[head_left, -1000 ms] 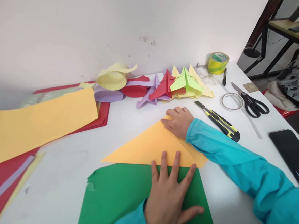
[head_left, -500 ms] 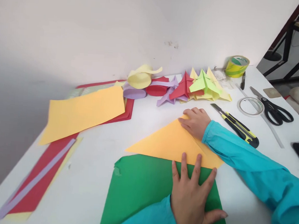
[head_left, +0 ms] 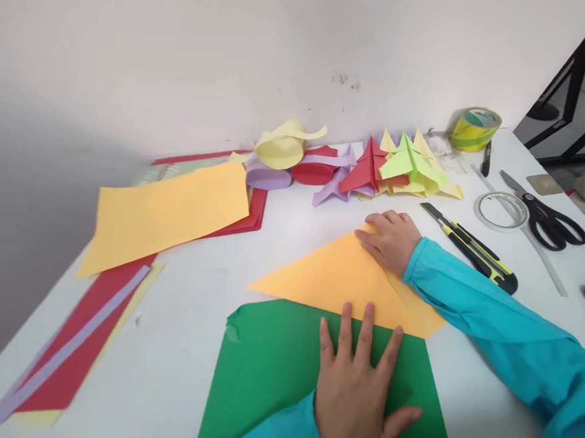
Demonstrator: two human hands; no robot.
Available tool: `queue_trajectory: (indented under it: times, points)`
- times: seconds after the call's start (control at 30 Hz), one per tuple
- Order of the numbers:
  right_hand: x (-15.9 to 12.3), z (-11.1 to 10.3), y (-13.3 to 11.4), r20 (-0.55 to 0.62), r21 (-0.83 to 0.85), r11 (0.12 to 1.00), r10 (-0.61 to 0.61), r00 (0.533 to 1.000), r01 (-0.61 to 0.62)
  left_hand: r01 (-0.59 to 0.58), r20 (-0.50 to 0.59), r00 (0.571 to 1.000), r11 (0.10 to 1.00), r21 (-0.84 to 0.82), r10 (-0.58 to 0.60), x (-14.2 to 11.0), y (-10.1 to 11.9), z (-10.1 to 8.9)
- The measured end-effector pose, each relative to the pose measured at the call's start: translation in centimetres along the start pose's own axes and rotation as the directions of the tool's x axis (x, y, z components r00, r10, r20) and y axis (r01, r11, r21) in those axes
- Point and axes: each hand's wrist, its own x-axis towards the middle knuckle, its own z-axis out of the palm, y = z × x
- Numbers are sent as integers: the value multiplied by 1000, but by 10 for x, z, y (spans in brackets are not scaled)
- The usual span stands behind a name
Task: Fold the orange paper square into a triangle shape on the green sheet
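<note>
A sheet of orange paper [head_left: 319, 274], folded into a triangle, lies with its long edge towards me over the top of a green sheet [head_left: 262, 370]. My left hand [head_left: 353, 390] rests palm down on the green sheet, fingers spread, the middle fingertips reaching onto the orange edge. At the triangle's top corner my right hand [head_left: 391, 239] is closed, its bent fingers gripping and pressing the paper down. The paper under those fingers is hidden. A yellow and black utility knife [head_left: 471, 248] lies just right of my right hand, blade out.
Black scissors [head_left: 548, 217], a clear tape roll [head_left: 502, 211] and a yellow tape roll [head_left: 476, 130] are at the right. Folded paper planes [head_left: 406, 163] and paper loops [head_left: 280, 153] line the wall. An orange sheet [head_left: 167, 213] and red strips [head_left: 73, 350] are at left.
My left hand has slid left along the triangle's near edge, fingers still spread. My right hand keeps its place at the top corner. The whole view has shifted slightly.
</note>
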Motion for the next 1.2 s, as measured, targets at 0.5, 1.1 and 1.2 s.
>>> queue_trajectory:
  times: [0.5, 1.1, 1.2]
  points:
    - [-2, 5, 0, -50, -53, 999, 2, 999, -5, 97, 47, 992, 959, 267, -113, -19, -54, -5]
    - [-5, 14, 8, -222, -134, 987, -118, 968, 89, 312, 71, 934, 899, 307, -349, -21, -105, -5]
    - [-5, 13, 9, -215, -140, 986, -119, 969, 90, 321, 60, 933, 896, 306, -355, -22, -104, -5]
